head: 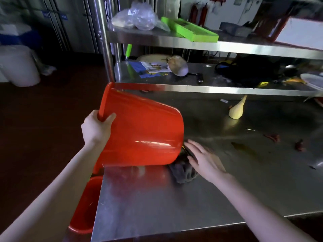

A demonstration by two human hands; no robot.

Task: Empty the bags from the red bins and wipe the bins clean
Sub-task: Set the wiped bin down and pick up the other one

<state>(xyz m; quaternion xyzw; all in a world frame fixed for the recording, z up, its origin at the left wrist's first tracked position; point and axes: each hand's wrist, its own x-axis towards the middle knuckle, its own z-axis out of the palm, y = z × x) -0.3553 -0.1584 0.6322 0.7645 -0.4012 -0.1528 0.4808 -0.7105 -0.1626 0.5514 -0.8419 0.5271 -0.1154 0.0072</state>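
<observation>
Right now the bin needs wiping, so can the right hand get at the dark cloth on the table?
Probably yes: the right hand is open just over the dark cloth, beside the red bin; nothing lies between them.

- A stainless-steel worktable (174,206), dotted with dark red scraps (272,137), stands under a two-tier steel rack (209,89).
- A pale yellow, cone-shaped item (236,111) lies on the tabletop.
- Crumpled clear plastic (138,18) and a lime-green tray (190,29) sit on the top shelf.
- A printed leaflet (150,69) and a metal ladle (178,66) rest on the lower shelf.
</observation>
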